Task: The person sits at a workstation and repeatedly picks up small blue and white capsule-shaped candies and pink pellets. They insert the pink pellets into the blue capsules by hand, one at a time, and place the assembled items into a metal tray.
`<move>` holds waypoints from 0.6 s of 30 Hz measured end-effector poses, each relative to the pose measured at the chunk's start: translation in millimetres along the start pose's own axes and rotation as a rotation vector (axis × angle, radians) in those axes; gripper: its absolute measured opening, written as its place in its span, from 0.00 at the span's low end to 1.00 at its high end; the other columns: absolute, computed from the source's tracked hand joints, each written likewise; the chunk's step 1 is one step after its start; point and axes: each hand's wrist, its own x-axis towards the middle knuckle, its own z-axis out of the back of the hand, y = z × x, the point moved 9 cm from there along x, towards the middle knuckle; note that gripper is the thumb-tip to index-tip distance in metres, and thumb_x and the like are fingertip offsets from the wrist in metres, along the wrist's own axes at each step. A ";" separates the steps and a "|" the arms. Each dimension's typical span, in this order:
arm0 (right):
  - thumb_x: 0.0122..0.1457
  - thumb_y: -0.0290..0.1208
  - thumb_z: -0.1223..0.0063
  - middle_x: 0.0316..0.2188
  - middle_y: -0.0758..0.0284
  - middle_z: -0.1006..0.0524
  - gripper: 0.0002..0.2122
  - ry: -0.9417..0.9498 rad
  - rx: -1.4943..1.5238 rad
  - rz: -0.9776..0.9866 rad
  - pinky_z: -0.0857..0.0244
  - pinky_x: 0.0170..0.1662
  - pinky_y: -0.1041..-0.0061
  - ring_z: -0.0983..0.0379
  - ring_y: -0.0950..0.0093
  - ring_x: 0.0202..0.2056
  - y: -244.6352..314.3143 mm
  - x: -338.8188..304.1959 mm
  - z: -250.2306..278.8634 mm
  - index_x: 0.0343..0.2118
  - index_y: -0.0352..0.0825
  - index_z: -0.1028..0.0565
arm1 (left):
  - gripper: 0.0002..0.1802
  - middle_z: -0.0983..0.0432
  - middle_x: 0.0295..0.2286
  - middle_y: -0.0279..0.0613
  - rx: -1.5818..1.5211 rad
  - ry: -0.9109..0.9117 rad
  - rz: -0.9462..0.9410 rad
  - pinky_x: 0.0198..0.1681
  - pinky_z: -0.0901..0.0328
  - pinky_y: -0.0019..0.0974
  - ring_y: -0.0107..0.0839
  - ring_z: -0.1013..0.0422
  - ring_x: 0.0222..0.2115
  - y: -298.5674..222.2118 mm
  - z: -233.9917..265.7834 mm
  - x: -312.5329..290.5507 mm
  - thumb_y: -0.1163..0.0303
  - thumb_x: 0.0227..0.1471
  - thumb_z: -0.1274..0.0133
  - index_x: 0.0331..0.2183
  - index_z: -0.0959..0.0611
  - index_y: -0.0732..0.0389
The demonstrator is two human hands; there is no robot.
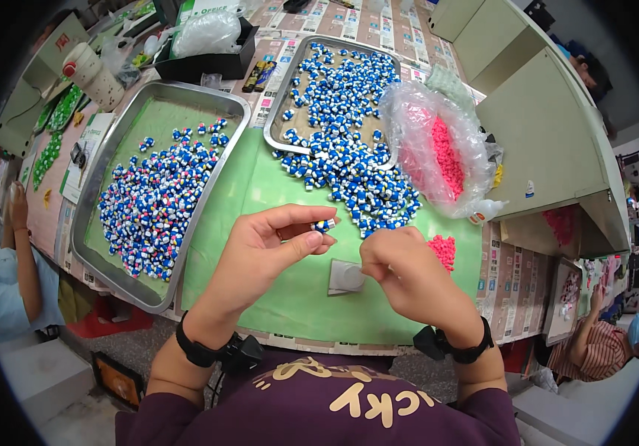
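Observation:
My left hand point(271, 241) pinches a small blue-and-white plastic piece point(324, 225) with a touch of yellow between thumb and fingertips. To its right, my right hand point(409, 264) is closed with the fingers curled down. Whatever those fingers hold, if anything, is hidden. Between and below the hands lies a small grey square block point(345, 277) with a round top. Many similar blue-and-white pieces point(375, 197) spread over the green mat just beyond my hands. A little heap of tiny pink parts point(443, 251) sits beside my right hand.
A metal tray point(174, 297) at the left holds pieces with pink bits. Another metal tray point(269, 126) at the back spills blue-and-white pieces. A clear plastic bag point(412, 141) of pink parts and a small white bottle point(487, 210) stand by a grey cabinet point(550, 134). Other people work at both sides.

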 end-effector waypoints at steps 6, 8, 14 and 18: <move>0.50 0.11 0.47 0.28 0.67 0.30 0.12 -0.333 0.486 0.024 0.40 0.37 0.77 0.34 0.74 0.29 16.7 3.1 37.6 0.24 0.35 0.37 | 0.13 0.23 0.42 0.47 -0.171 0.026 -0.073 0.43 0.28 0.31 0.31 0.24 0.40 -5.3 -21.8 4.9 0.81 0.53 0.45 0.42 0.23 0.68; 0.52 0.12 0.47 0.29 0.67 0.29 0.12 -0.419 0.549 0.035 0.40 0.35 0.79 0.34 0.76 0.30 19.0 4.3 42.1 0.24 0.34 0.37 | 0.12 0.23 0.40 0.46 -0.230 0.021 -0.093 0.43 0.28 0.31 0.30 0.25 0.39 -9.2 -28.8 5.8 0.81 0.52 0.45 0.41 0.23 0.67; 0.53 0.13 0.46 0.29 0.66 0.29 0.12 -0.536 0.517 0.054 0.40 0.34 0.77 0.35 0.76 0.29 19.7 4.9 44.5 0.24 0.34 0.37 | 0.13 0.23 0.36 0.41 -0.183 0.002 -0.200 0.45 0.28 0.32 0.31 0.24 0.40 -18.2 -34.3 2.9 0.83 0.51 0.42 0.40 0.23 0.67; 0.53 0.15 0.45 0.28 0.66 0.28 0.11 -0.562 0.347 0.050 0.41 0.35 0.74 0.34 0.74 0.28 23.7 3.9 43.1 0.24 0.35 0.36 | 0.12 0.23 0.36 0.41 -0.026 -0.049 -0.360 0.43 0.27 0.30 0.29 0.24 0.38 -26.8 -35.7 -2.4 0.84 0.49 0.42 0.39 0.22 0.67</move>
